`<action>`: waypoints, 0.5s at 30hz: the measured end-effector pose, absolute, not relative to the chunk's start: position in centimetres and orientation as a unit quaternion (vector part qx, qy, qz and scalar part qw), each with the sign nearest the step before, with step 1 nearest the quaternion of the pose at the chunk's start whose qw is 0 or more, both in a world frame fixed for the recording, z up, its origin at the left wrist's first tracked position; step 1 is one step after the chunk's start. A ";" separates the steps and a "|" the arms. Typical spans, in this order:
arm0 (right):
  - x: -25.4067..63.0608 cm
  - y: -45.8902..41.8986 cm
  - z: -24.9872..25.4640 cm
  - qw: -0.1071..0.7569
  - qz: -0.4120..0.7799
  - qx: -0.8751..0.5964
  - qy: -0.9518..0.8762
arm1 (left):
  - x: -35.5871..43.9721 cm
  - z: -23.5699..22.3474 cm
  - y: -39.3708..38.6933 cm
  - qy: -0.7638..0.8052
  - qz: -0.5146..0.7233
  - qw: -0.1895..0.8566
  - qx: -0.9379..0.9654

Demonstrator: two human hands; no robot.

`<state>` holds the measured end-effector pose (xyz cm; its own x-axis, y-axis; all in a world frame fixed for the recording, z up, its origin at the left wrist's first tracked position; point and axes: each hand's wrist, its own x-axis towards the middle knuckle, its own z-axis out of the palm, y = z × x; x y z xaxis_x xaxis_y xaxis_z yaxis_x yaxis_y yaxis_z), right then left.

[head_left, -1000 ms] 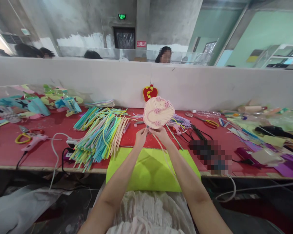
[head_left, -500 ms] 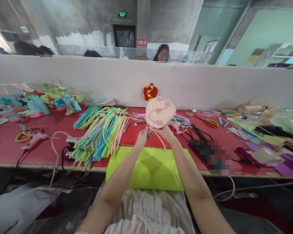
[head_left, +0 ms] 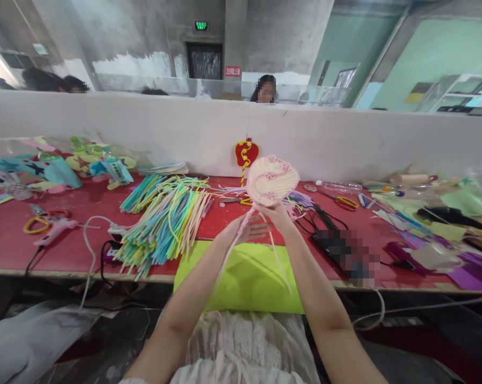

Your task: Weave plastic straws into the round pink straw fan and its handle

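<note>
A cream round fan [head_left: 273, 184] made of pipe cleaners, with small pink flowers and a pink curved line, is held up above the table. My right hand [head_left: 278, 216] is closed around its base, where the handle begins. The pink twisted handle [head_left: 246, 220] slants down to the left, across my left hand [head_left: 244, 232]. That hand's fingers are stretched out behind the handle; whether the thumb presses on it is unclear. A loose cream pipe cleaner [head_left: 278, 257] hangs below my right hand, and a pale strand [head_left: 223, 264] trails from the handle's lower end.
A yellow-green sheet [head_left: 241, 288] lies at the table's front edge. Pastel pipe cleaners [head_left: 160, 224] are heaped to the left, near a pink glue gun [head_left: 56, 232]. A red fan [head_left: 246, 153] with yellow flowers is at the white partition [head_left: 144, 122]. Scissors [head_left: 345, 202] lie to the right.
The fan has moved slightly right and tilted, so its handle now shows, slanting left. My left hand's fingers have spread out, having been gathered under the fan before.
</note>
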<state>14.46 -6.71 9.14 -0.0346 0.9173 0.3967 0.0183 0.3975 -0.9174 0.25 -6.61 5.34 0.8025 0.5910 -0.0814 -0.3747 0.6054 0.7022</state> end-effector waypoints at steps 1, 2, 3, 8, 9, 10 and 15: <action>14.5 -6.9 9.5 0.586 0.386 -0.384 -0.600 | 0.4 5.6 -6.7 0.138 0.295 0.878 0.351; 14.6 -7.1 9.8 0.597 0.382 -0.379 -0.595 | 0.5 5.9 -6.8 0.124 0.322 0.870 0.353; 14.6 -7.3 10.2 0.607 0.376 -0.373 -0.593 | 0.5 6.2 -6.9 0.113 0.354 0.858 0.354; 14.9 -7.4 11.0 0.637 0.350 -0.356 -0.588 | 0.2 7.9 -6.6 0.129 0.511 0.774 0.351; 15.0 -7.3 11.0 0.640 0.345 -0.357 -0.587 | 0.0 8.2 -6.5 0.136 0.532 0.759 0.350; 15.0 -7.2 10.8 0.643 0.339 -0.358 -0.586 | -0.3 8.4 -6.3 0.143 0.548 0.746 0.351; 15.0 -6.6 9.5 0.644 0.328 -0.366 -0.586 | -1.6 8.7 -5.7 0.185 0.619 0.648 0.403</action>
